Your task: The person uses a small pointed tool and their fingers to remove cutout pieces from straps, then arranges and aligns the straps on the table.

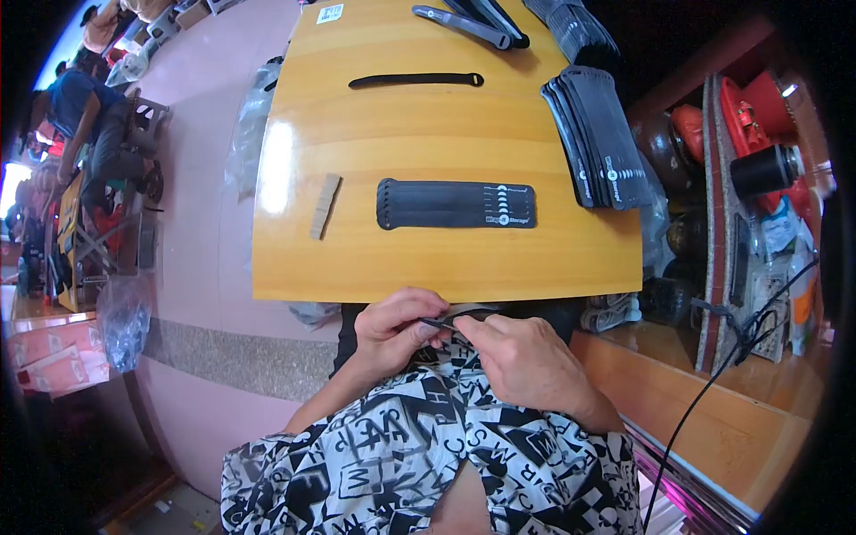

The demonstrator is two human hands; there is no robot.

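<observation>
Close to my body, below the table's near edge, my left hand (392, 332) pinches one end of a thin black strap (437, 322). My right hand (528, 364) is closed on the same strap from the other side, and much of it is hidden by the fingers. Directly ahead on the table lies a flat dark grey card (437, 205) printed "Wrap-It Storage", with a row of scalloped ends at its left. A single black hook-and-loop strap (415, 80) with a ring at its right end lies farther back.
On the yellow wooden table (428, 267) are a small cardboard strip (325, 207), a stack of grey cards (602, 138) at right, another bundle (575, 31) and folded straps (473, 25) behind. A cluttered shelf (713, 223) stands right. Another person (94, 116) sits far left.
</observation>
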